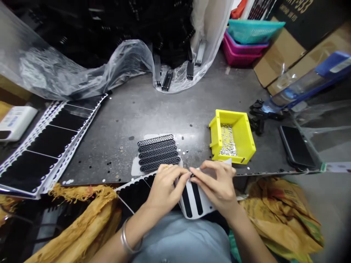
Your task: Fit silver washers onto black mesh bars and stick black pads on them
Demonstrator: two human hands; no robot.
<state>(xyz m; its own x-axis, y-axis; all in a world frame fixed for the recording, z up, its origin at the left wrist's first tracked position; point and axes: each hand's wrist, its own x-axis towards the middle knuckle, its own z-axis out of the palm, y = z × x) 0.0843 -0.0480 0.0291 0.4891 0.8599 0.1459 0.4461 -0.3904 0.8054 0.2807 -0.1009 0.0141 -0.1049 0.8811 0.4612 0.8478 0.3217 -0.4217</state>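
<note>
My left hand (166,184) and my right hand (219,186) meet above the table's front edge, fingertips pinched close together. Between them is a small dark piece, mostly hidden by the fingers. Below lies a whitish sheet (193,200) bearing long black strips with rounded ends, partly covered by my right hand. Several black strips with a lattice pattern (158,155) lie in a stack of rows on the table, just beyond my left hand. Past my right hand stands a yellow bin (248,137) with many small shiny metal parts (228,140) inside.
Black-and-white printed sheets (52,142) are piled at the left. A clear plastic bag (120,65) of black parts fills the back. Coloured baskets (246,44), a blue-capped clear container (301,84) and a phone (297,146) are on the right. Yellow sacks (282,215) lie below the edge.
</note>
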